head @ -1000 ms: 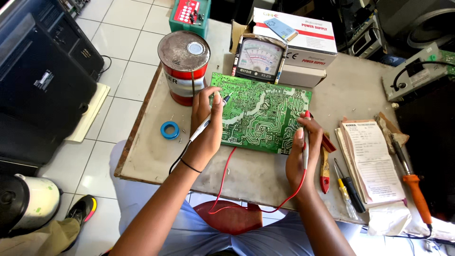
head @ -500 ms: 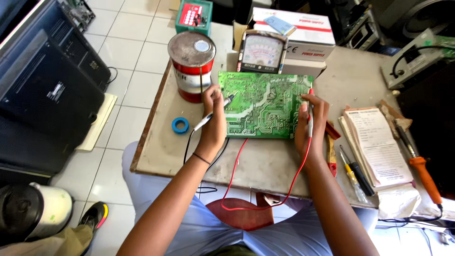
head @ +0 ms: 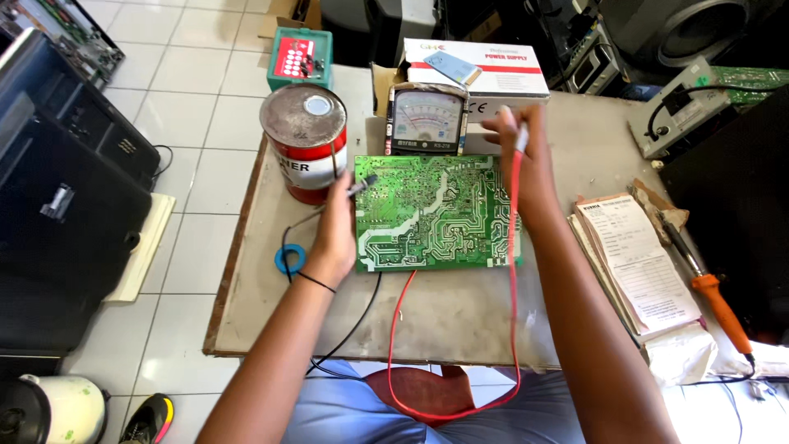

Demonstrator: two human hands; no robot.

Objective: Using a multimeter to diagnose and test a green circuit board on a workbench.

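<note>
On the green circuit board [head: 436,212], which is lying flat on the table [head: 460,312] just in front of the meter [head: 426,120], the left hand [head: 335,230] is gripping the black probe [head: 360,184] and touching its tip to the board's left edge. The right hand [head: 519,160] is pinching the red probe [head: 519,140] closed above the board's far right corner, near the meter. The red wire [head: 514,271] is crossing the board, so I think a quick pull could shift it or let a tip slide onto a neighbouring track.

Bare left forearm rising from seven o'clock toward centre, thin black band at the wrist, left hand [head: 335,230] curled closed in a pinching grip. Bare right forearm reaching from five o'clock toward twelve, right hand [head: 526,168] raised, fingers closed likewise.
</note>
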